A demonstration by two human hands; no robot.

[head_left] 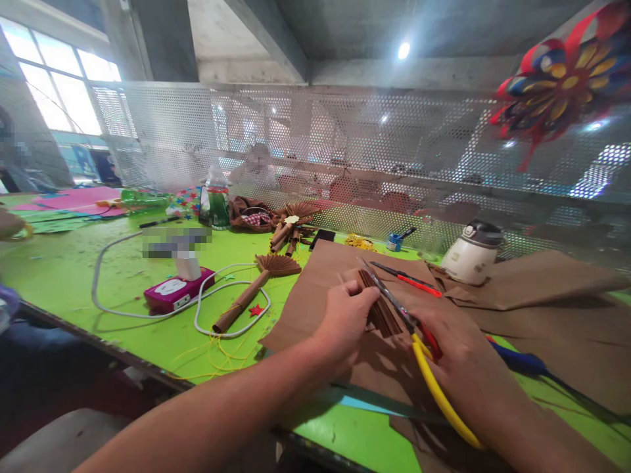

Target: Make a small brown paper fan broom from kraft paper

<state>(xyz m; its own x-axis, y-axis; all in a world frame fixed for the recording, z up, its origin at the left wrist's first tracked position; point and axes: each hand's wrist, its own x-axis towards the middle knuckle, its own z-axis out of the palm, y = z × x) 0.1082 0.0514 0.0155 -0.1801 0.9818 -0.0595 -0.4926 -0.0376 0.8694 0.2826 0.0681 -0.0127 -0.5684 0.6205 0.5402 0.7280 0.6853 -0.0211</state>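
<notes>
My left hand is closed on a stack of folded brown paper, with the thumb pressed over its top. In my right hand is a pair of scissors with yellow and red handles. Their blades lie along the paper stack, close to my left thumb; whether they cut into it I cannot tell. Beneath both hands spreads a large sheet of brown paper. Just beyond the blades rests a red and black craft knife.
A brown paper fan lies left of the sheet, beside a purple power strip with a looping white cable. Behind stand a green bottle and a white flask. A blue-handled tool lies at right. Perforated metal screen borders the table.
</notes>
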